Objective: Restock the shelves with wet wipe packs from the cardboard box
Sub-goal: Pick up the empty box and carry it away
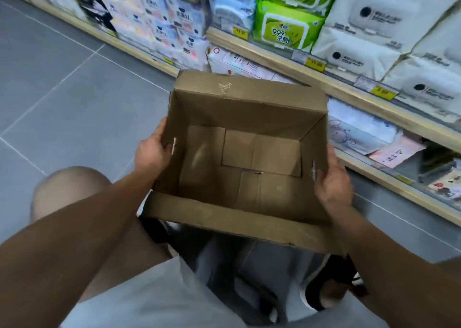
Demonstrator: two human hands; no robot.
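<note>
An open brown cardboard box [239, 118] is held in front of me above the floor, and its inside is empty down to the folded bottom flaps. My left hand [152, 153] grips its left wall, thumb over the rim. My right hand [333, 180] grips the right wall the same way. On the shelves behind the box stand wet wipe packs: green ones [287, 28], white ones with a black dot [359, 45] and pale blue ones [230, 8].
The wooden shelf edge [274, 53] carries yellow price tags and runs diagonally from upper left to lower right. A lower shelf [389, 168] holds pink and patterned packs. Grey tiled floor [62, 78] lies to the left. My knee and dark shoes are under the box.
</note>
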